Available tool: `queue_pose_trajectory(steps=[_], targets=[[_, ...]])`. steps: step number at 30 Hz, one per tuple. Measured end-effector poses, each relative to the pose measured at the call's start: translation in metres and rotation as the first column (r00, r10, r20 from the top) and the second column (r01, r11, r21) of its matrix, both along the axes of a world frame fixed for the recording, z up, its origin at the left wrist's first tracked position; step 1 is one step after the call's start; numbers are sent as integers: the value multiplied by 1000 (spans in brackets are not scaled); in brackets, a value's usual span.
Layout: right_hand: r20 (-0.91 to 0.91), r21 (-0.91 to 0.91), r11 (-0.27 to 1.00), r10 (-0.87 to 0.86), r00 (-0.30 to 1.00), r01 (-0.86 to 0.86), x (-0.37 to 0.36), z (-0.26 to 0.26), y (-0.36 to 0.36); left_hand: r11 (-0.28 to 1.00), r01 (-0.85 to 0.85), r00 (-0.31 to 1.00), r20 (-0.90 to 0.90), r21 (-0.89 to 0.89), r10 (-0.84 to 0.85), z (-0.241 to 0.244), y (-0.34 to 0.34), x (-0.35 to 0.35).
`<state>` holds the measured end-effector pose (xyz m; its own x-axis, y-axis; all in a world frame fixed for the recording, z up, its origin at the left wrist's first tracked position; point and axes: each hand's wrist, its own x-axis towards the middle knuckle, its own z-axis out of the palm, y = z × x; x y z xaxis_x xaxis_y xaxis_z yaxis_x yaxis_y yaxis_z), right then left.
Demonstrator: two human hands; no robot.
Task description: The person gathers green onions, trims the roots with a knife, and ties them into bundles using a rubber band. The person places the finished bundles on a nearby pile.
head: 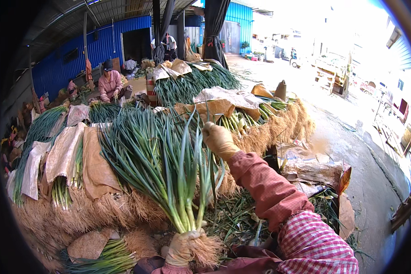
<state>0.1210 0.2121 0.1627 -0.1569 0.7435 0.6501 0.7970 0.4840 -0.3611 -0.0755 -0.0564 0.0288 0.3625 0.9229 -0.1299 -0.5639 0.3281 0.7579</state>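
Observation:
My gloved left hand (pixel 182 247) grips a bunch of green onions (pixel 183 202) low on the white stems, just above the brown roots (pixel 205 248). The long leaves fan upward and to the left, over other green onions stacked behind. My gloved right hand (pixel 220 139) is raised to the right of the leaves, its fingers closed. A narrow green leaf (pixel 207 107) sticks up from that fist, and a dark strip hangs beneath it. Loose trimmed leaves (pixel 234 215) lie in a heap below my right forearm.
Root-fringed stacks of green onions (pixel 82 209) stand ahead and left, partly under sacking (pixel 99 161). A covered pile (pixel 270 128) rises beyond my right hand. Another person (pixel 110 84) sits farther back. A torn sack container (pixel 315 174) stands at right, beside the concrete ground (pixel 373 178).

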Motion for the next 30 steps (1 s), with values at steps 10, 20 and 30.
queue_pose_trajectory(steps=[10,20,30], targets=[[632,-773,533,605,484,345,151,-130,-114,967,-255,896,378,8,233,33,15,18],[238,-534,809,-134,962,245,23,-82,11,958,-270,961,-95,-93,261,-3,33,31],[-635,-697,273,194,748,-663,-5,-140,-114,925,-372,928,-42,-81,370,-12,52,28]])
